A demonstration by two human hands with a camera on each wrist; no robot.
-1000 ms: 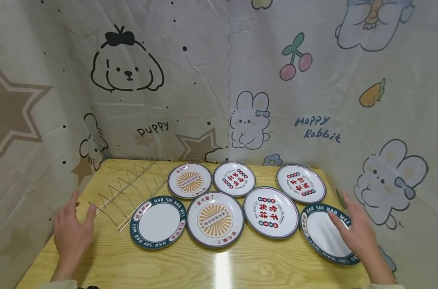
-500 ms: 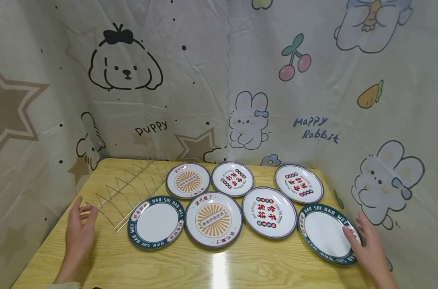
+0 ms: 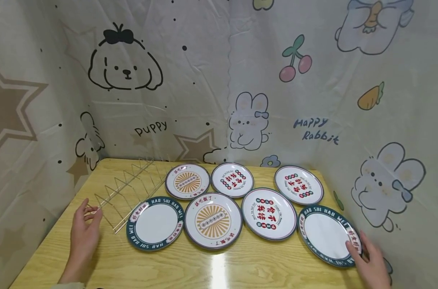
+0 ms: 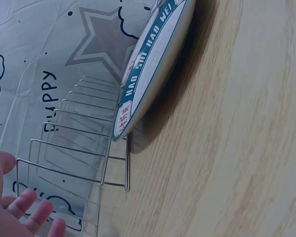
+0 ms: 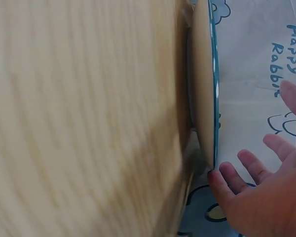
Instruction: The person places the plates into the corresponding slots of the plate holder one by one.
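At the table's right side lies a green-rimmed plate (image 3: 326, 235) with a white centre. Over its right rim hovers the thumb of my right hand (image 3: 371, 263), the other fingers outside the edge. Seen from the right wrist, those fingers (image 5: 256, 168) are spread, one tip at or very near the rim. My left hand (image 3: 84, 230) is beside the near end of a wire plate rack (image 3: 126, 188). In the left wrist view its fingers (image 4: 39, 215) are loosely bent and the thumb is close to a rack corner; whether it touches I cannot tell. Neither hand grips anything.
A second green-rimmed plate (image 3: 155, 223) is close to the rack. White printed plates stand between the two: a large sunburst plate (image 3: 213, 220), a smaller sunburst plate (image 3: 187, 181) and several with red lettering. A patterned curtain (image 3: 204, 80) encloses the wooden table (image 3: 190, 269).
My right hand has come down and toward me, from above the right green-rimmed plate to its rim. My left hand has shifted slightly right and down, its fingers more bent. The plates stay put.
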